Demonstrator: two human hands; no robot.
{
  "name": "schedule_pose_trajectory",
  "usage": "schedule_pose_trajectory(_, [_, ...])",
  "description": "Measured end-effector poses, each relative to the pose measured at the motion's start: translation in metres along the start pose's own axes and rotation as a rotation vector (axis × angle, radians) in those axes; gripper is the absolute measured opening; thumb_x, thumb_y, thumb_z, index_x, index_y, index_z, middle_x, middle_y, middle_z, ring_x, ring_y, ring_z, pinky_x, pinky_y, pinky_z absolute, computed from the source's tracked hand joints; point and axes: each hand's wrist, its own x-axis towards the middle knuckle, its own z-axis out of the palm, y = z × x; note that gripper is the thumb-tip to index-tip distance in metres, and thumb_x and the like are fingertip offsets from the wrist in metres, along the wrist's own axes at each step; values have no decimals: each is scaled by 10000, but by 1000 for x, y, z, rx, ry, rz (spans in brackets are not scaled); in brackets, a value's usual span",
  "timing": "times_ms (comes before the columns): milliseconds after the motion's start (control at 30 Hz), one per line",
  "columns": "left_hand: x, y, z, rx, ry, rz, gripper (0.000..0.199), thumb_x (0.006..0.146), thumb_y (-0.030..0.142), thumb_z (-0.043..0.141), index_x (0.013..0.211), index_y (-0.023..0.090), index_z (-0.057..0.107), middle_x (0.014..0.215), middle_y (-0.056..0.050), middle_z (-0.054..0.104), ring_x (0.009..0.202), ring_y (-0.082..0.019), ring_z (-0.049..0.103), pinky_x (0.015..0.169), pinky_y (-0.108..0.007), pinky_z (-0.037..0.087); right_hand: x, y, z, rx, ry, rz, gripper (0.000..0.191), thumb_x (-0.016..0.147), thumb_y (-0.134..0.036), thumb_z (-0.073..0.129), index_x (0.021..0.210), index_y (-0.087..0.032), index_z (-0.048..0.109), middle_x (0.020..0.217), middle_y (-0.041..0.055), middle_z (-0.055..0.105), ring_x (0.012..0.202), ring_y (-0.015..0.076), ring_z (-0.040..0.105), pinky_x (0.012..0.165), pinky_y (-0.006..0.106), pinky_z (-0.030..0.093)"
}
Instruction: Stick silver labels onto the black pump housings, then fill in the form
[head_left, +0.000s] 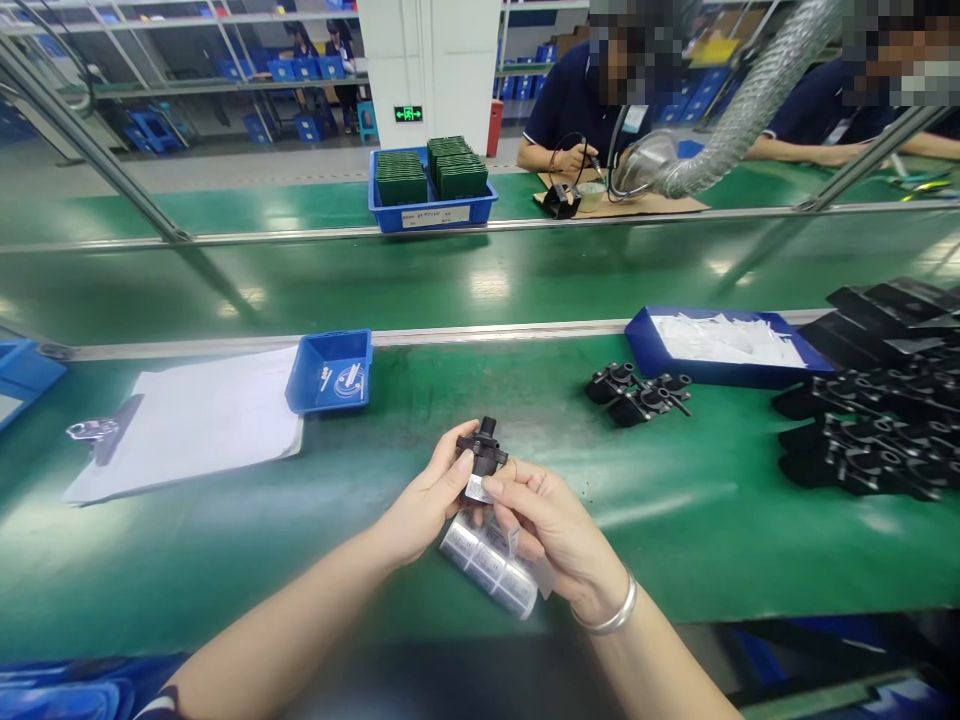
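My left hand (431,495) is closed around a black plastic pump-like part (486,450) with a short spout pointing up. A small white label (478,488) lies against the lower side of that part. The thumb and fingertips of my right hand (544,515) pinch the label's edge and press it there. Just below both hands, a roll of silver printed labels (491,565) rests on the green bench (360,600), with a loose bit of backing near my right fingers. My fingers hide part of the black part.
Similar black parts (637,393) stand to the right, with many more (862,440) at the far right. A dark blue box (705,375) holds white slips. At left lie a clipboard with paper (210,420) and a blue bin (330,370). Across the bench, a co-worker (570,110) handles a tool.
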Motion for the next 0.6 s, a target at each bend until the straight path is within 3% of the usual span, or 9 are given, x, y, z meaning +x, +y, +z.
schedule_pose_trajectory(233, [-1,1,0,4,6,-6,538,928,470,515,1406,309,329,1147,-59,543,775,-135,572,711,-297,476,2,1,-2,13,-13,9,309,790,-352,752,640,-159,562,430,-53,526,319,23,298,397,187,277])
schedule_pose_trajectory(600, [-1,0,1,-26,7,-6,493,950,459,477,1396,302,337,1141,-52,548,748,-116,569,695,-280,468,1,0,-2,-10,-22,4,316,786,-364,744,626,-163,561,455,-41,533,358,41,336,401,187,282])
